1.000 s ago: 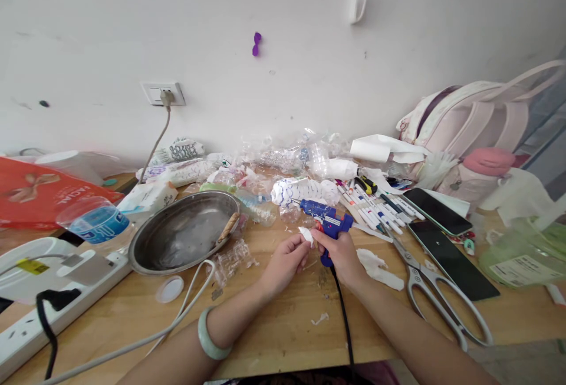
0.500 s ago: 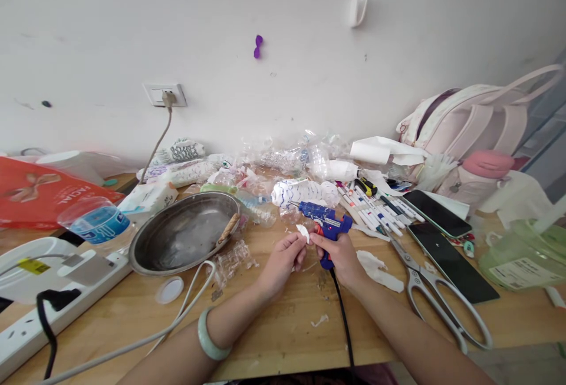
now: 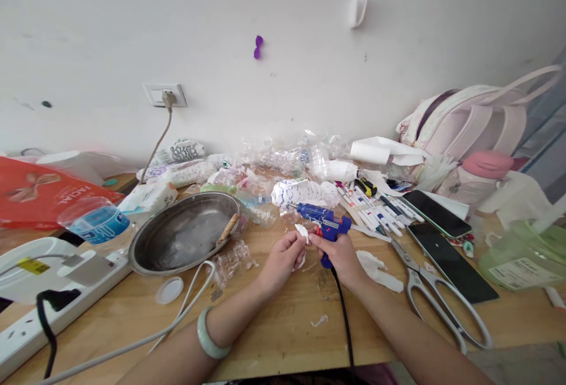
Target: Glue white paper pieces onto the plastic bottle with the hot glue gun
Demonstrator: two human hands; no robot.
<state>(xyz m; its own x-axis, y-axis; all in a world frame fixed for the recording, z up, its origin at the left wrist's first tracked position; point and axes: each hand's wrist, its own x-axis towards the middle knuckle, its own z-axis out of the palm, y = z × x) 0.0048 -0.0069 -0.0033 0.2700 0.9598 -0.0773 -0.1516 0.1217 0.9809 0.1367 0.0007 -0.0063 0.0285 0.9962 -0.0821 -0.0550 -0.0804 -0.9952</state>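
Note:
My left hand (image 3: 286, 253) pinches a small scrap of white paper (image 3: 302, 232) between thumb and fingers over the middle of the table. Close against it, my right hand (image 3: 338, 255) is wrapped round the handle of a blue glue gun (image 3: 325, 220), its nozzle pointing left and away from me. The right thumb and index finger also reach the edge of the paper scrap. Behind the nozzle lies a white roll with blue wavy lines (image 3: 305, 193). A torn white paper piece (image 3: 379, 271) rests to the right of my right hand.
Left are a metal bowl (image 3: 186, 264), a power strip (image 3: 66, 314) and a white cable (image 3: 132, 346). Scissors (image 3: 435, 290), two phones (image 3: 455, 261), markers (image 3: 375, 211) and a green container (image 3: 522, 255) lie right. Crumpled clear plastic (image 3: 283, 152) lines the wall; a black cord (image 3: 345, 320) hangs down.
The glue gun and my right hand have shifted very slightly left. My left hand still pinches the paper scrap, which has turned a little.

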